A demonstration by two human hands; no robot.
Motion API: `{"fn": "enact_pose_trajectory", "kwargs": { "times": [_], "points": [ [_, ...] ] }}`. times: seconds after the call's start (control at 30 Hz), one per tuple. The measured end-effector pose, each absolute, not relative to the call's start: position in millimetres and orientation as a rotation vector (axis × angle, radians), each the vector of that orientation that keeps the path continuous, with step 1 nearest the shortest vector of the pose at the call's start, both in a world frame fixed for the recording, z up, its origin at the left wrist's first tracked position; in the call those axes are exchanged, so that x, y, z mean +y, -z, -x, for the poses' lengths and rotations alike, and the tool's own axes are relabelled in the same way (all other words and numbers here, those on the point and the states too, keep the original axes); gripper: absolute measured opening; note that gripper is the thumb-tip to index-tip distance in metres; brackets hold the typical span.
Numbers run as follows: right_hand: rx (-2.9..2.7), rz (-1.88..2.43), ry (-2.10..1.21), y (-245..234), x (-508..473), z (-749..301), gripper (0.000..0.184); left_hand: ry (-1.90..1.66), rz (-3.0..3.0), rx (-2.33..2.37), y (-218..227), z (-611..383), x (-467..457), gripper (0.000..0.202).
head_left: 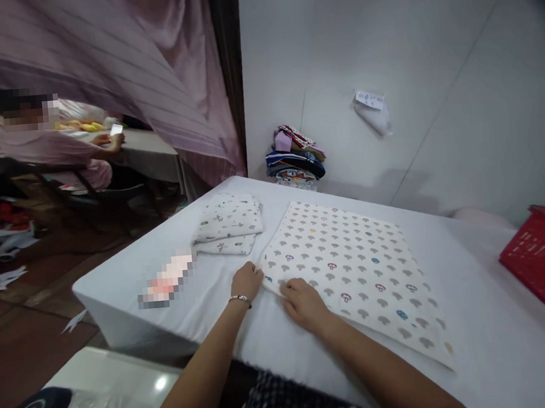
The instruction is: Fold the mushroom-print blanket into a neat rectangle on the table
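Note:
A white cloth with a mushroom print (353, 267) lies flat on the white-covered table (488, 300). At its near left corner my left hand (248, 281), with a bracelet on the wrist, is closed on the edge of the fabric. My right hand (303, 303) is a little to the right along the near edge, its fingers curled and closed on the same cloth. The fingertips of both hands are partly hidden. Left of the cloth rests a folded white cloth with a plant print (229, 223). A blurred-out flat item (169, 278) lies near the table's left edge.
A red basket (541, 258) stands at the right. Folded fabrics (294, 155) are stacked beyond the far table edge by the wall. A glossy white surface (116, 380) with a dark round object is at lower left. Behind the pink curtain (158, 68), a person (55, 145) sits holding a phone.

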State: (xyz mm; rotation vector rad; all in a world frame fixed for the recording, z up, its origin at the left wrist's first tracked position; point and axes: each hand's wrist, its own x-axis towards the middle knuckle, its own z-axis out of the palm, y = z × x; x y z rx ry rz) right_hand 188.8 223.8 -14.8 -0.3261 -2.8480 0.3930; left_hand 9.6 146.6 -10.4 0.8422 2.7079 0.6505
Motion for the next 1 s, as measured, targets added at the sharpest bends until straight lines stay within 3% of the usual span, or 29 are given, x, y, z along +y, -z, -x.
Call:
{"fn": "enact_pose_trajectory", "kwargs": {
  "times": [0.2,0.47,0.6,0.73,0.83,1.0],
  "points": [
    [-2.761,0.236,-0.542,14.6,236.6,-217.1,0.023,-0.539,-0.876,2.774,9.4,-12.8,145.2,0.014],
    [-2.936,0.424,-0.465,27.1,246.9,-262.8,0.057,-0.406,-0.957,2.797,8.6,-11.5,146.9,0.023],
    [-2.915,0.489,-0.44,26.4,242.0,-275.9,0.058,-0.325,-0.956,2.804,2.3,-12.4,147.3,0.03],
    [-2.867,0.537,-0.362,28.8,235.2,-281.6,0.062,-0.361,-1.385,2.912,4.2,-32.7,155.9,0.042],
    [-2.893,0.535,-0.352,33.9,233.9,-283.2,0.067,-0.319,-1.786,2.742,15.2,-52.6,163.2,0.045],
    [-2.91,0.525,-0.349,37.2,237.6,-301.3,0.065,-0.185,-1.735,2.708,31.3,-57.3,165.5,0.051]
  ]
}}
